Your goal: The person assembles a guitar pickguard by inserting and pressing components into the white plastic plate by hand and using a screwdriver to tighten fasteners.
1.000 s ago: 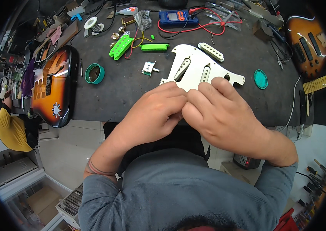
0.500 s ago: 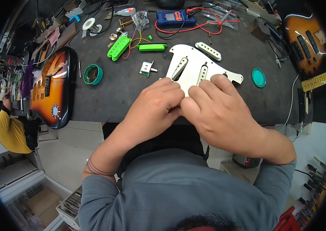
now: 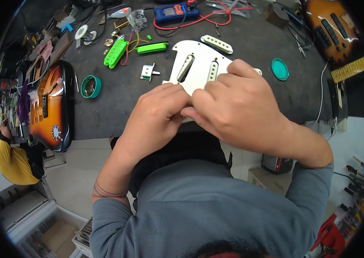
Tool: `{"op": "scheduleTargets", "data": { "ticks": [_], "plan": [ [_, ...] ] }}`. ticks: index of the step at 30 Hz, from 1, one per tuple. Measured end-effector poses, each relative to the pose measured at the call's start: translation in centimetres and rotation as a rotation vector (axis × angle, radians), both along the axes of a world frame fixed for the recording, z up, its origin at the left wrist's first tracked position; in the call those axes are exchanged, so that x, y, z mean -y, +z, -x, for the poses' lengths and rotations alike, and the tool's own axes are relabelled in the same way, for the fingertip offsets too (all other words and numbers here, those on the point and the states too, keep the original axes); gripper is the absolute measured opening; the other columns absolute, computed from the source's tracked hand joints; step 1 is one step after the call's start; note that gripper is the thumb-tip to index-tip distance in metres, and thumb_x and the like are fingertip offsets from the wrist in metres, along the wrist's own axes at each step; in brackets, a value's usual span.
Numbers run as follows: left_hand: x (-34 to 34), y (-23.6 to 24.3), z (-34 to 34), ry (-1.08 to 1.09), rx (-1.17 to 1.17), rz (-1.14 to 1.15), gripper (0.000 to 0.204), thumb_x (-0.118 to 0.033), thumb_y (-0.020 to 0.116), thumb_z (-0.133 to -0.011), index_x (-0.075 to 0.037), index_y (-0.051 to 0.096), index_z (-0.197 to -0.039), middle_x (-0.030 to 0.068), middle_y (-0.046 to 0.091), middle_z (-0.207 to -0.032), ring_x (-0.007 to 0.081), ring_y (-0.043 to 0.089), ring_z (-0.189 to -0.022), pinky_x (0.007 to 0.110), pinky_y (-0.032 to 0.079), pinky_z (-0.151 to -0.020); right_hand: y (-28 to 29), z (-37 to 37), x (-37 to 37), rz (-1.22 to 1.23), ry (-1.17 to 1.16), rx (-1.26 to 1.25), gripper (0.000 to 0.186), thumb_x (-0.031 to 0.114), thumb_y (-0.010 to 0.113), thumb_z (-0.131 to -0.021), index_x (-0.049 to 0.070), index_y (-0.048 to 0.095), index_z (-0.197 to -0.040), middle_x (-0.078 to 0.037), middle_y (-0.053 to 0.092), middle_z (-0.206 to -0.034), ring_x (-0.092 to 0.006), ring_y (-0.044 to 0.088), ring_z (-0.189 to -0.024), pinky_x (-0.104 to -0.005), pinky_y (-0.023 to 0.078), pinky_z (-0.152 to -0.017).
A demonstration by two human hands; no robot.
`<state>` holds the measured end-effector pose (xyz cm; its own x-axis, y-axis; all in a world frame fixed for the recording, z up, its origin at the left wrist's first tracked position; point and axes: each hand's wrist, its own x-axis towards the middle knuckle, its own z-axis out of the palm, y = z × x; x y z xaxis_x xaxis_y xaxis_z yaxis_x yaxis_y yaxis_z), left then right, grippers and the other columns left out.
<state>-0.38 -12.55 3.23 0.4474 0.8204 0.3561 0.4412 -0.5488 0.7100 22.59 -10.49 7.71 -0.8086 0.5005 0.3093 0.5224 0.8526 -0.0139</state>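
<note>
Right hand (image 3: 238,101) shifted, white pickguard (image 3: 200,66), slotted

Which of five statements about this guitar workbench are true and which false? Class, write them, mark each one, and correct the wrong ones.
1. The left hand and right hand are close together and hide part of the white pickguard. True.
2. The teal lid is on the round teal tub. False: the tub stands open on the left, and the lid lies right of the pickguard.
3. The pickup selector switch lies between the tub and the pickguard. True.
4. The green humbucker pickup is mounted in the pickguard. False: it lies loose on the workbench.
5. The sunburst guitar body on the left bears a white sun-shaped decal. True.
</note>
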Motion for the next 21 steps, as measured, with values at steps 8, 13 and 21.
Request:
{"op": "scheduleTargets", "data": {
  "ticks": [8,13,21],
  "plan": [
    [-0.5,-0.9,-0.5,0.029,0.005,-0.056,0.023,0.002,0.083,-0.082,-0.001,0.071,-0.101,0.0147,0.070,-0.092,0.0384,0.069,-0.087,0.047,0.056,-0.077,-0.8,-0.4,-0.8,-0.001,0.148,-0.013,0.013,0.020,0.067,-0.096,0.012,0.058,-0.098,-0.004,0.064,-0.101,-0.0197,0.066,-0.102,-0.0399,0.045,-0.110],
    [0.2,0.9,-0.3,0.032,0.301,0.444,0.031,-0.003,0.089,-0.088,-0.001,0.078,-0.116,0.0103,0.077,-0.098,0.0242,0.074,-0.088,0.035,0.057,-0.080,-1.3,-0.4,-1.5,-0.163,0.185,-0.122,0.015,0.023,0.068,-0.099,0.011,0.061,-0.095,-0.005,0.068,-0.092,-0.0214,0.068,-0.098,-0.0370,0.052,-0.104],
    [-0.4,-0.9,0.9,-0.039,0.132,0.110,0.022,0.002,0.084,-0.094,0.004,0.079,-0.115,0.0116,0.078,-0.099,0.0238,0.073,-0.089,0.034,0.057,-0.083,-1.1,0.0,-1.1,-0.182,0.092,-0.103,0.019,0.021,0.076,-0.090,0.013,0.078,-0.073,-0.006,0.076,-0.072,-0.0217,0.076,-0.074,-0.0376,0.049,-0.092]
  ]
}}
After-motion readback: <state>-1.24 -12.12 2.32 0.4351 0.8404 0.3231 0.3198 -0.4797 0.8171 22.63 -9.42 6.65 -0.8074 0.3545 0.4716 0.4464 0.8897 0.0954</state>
